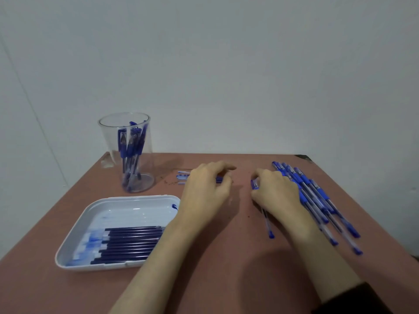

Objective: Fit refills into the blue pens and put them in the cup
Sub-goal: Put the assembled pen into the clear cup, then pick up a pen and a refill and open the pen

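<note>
A clear plastic cup (108, 141) stands at the table's back left with several blue pens (130, 150) upright in it. In the white tray (74, 225) at the front left lie several dark refills (131, 242). My left hand (204, 193) reaches past the tray and pinches a dark refill (219, 179) between thumb and fingers, low over the table. My right hand (275, 193) grips a blue pen (267, 223); its capped end pokes out by the thumb and its barrel runs back under the palm. A row of blue pens (322, 198) lies just right of that hand.
A few short pale-blue pieces (182, 176) lie on the table behind my left hand, between it and the cup. The brown table (226, 257) ends at a grey wall at the back, with its right corner (302, 157) beyond the pen row.
</note>
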A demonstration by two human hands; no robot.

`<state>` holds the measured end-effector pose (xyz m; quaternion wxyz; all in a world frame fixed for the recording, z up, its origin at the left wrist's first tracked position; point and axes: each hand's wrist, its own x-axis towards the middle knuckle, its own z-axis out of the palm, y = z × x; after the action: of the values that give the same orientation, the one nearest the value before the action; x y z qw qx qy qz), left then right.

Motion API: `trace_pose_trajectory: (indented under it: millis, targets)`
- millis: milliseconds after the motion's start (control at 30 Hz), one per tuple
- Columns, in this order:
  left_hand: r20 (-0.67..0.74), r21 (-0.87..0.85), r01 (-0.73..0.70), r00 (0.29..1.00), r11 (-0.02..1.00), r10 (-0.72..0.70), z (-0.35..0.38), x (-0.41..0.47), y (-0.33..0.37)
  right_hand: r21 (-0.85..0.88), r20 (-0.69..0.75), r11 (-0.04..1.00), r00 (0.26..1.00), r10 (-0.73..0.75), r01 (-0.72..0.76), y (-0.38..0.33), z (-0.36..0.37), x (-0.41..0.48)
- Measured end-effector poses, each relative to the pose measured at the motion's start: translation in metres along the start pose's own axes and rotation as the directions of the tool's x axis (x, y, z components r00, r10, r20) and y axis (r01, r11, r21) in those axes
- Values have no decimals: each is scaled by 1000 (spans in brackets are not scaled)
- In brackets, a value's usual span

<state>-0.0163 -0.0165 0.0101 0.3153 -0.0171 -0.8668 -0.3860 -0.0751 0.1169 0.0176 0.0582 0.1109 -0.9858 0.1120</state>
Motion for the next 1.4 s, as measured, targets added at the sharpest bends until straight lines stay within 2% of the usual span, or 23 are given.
trace_pose_trajectory:
  millis: [33,100,167,233,267,300,367,433,600,733,900,1000,1033,1100,1167,1233,1300,1400]
  targets:
    - [4,-45,30,1000,999,-30,-1,0,1,64,-5,998,1000,10,-10,-1,-2,0]
    - [15,-160,110,994,981,-109,-4,2,1,346,-11,938,1000,19,-14,-1,-5,1]
    - [-3,-246,168,985,955,-175,-7,4,-1,661,19,750,999,-36,14,-3,-7,1]
    - [-25,-325,214,972,921,-234,-9,7,-4,821,32,570,993,-113,39,-8,-8,-1]
    - [-23,-369,237,964,899,-264,-10,7,-6,854,16,517,990,-141,60,-11,-7,-2]
    - [-13,-412,262,956,873,-293,-12,8,-8,855,-33,507,987,-158,110,-14,-6,-3]
    - [18,-490,311,938,815,-347,-14,9,-11,777,-186,576,967,-177,255,-17,0,-1]
    - [42,-548,344,921,762,-386,-15,10,-12,705,-267,628,943,-199,331,-17,4,-2]
    - [74,-544,340,930,767,-360,-13,11,-12,664,-283,654,931,-229,363,-15,6,-3]
    - [87,-556,328,937,764,-338,-13,9,-12,596,-297,713,926,-231,369,-13,6,-4]
    - [95,-641,339,925,688,-368,-17,10,-9,561,-304,737,922,-241,377,-15,4,-6]
    - [5,-622,328,909,711,-416,-17,12,-14,467,-213,831,950,-228,304,-13,5,-6]
    - [-40,-575,322,907,752,-419,-17,13,-17,441,-188,857,961,-201,266,-11,6,-5]
    - [-76,-384,302,931,872,-356,-17,15,-21,486,-174,847,974,-146,214,-6,6,0]
    - [73,-152,285,958,946,-277,-14,11,-19,573,-198,794,974,-108,205,-4,6,4]
    - [307,0,245,923,970,-233,-8,5,-14,607,-232,765,968,-90,216,-5,5,6]
    - [445,58,207,870,977,-211,-4,0,-12,611,-256,755,962,-94,236,-7,6,5]
    - [520,76,202,827,976,-212,-2,0,-12,623,-284,738,954,-94,258,-10,8,3]
